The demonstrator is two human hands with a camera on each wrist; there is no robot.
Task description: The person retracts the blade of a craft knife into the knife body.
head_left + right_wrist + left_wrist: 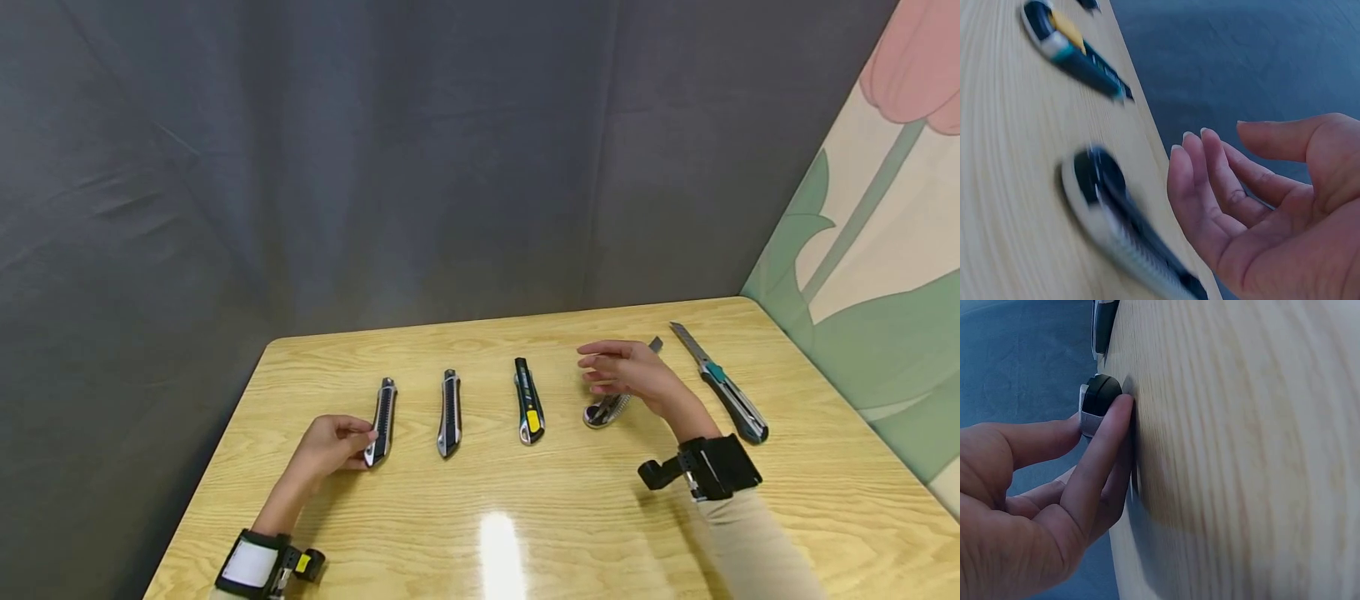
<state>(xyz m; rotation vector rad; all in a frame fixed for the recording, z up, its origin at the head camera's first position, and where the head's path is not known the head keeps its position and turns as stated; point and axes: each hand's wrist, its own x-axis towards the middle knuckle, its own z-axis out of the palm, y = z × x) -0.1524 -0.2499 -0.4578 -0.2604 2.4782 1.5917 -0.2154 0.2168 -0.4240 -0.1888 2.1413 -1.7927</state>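
Between thumb and fingers, my left hand (335, 442) pinches the lower end of a black and silver utility knife (383, 421) at the left of the row. In the left wrist view, that knife's black end (1102, 395) shows between the thumb and fingertips, close to the tabletop. My right hand (628, 368) hovers with loosely bent fingers over a curved silver utility knife (617, 408), covering its middle in the head view. Nothing is in its grasp; the right wrist view shows a gap between its palm and the curved knife (1129, 225).
A second black and silver utility knife (449, 414) and a dark green one with a yellow slider (529, 402) lie between the hands. Far right, a large teal and black utility knife (722, 385) has its blade extended. A dark curtain (450, 167) hangs behind the wooden table (420, 525).
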